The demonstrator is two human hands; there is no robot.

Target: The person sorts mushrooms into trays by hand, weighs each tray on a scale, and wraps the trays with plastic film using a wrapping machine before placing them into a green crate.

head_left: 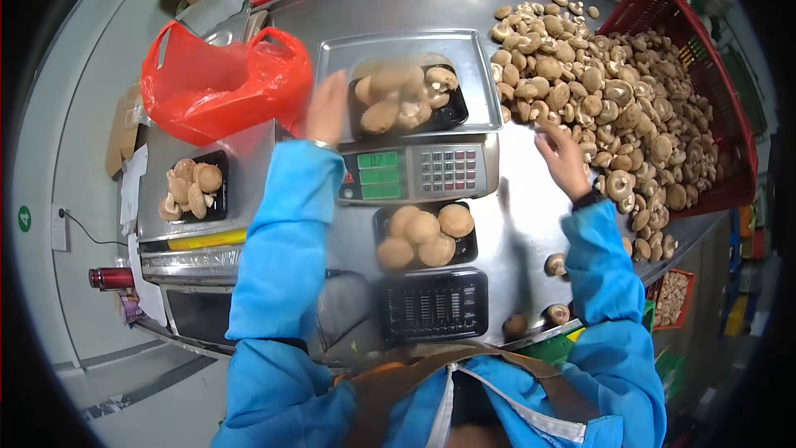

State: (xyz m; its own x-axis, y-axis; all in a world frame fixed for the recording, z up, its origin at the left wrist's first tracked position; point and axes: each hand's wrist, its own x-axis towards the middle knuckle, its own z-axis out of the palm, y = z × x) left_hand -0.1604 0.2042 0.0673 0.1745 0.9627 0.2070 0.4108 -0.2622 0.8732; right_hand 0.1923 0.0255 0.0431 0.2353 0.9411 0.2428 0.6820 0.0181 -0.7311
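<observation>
My left hand (327,108) is beside the left edge of a black tray (458,113), fingers stretched out and a little blurred. That tray sits on the metal pan (332,54) of a digital scale (419,170) and holds several shiitake mushrooms (381,116), some smeared by motion. My right hand (564,158) reaches to the left edge of a large heap of shiitake mushrooms (593,79), thumb and fingers apart, nothing visibly held. Below the scale lies a second tray (468,255) of mushrooms, caps up. Nearest me is a bare black tray (435,305).
A red plastic bag (224,83) stands left of the scale. Further left, a filled mushroom tray (217,209) rests by a film wrapper (191,261). The heap spills from a tipped red crate (705,50). A few loose mushrooms (557,314) lie near the front edge.
</observation>
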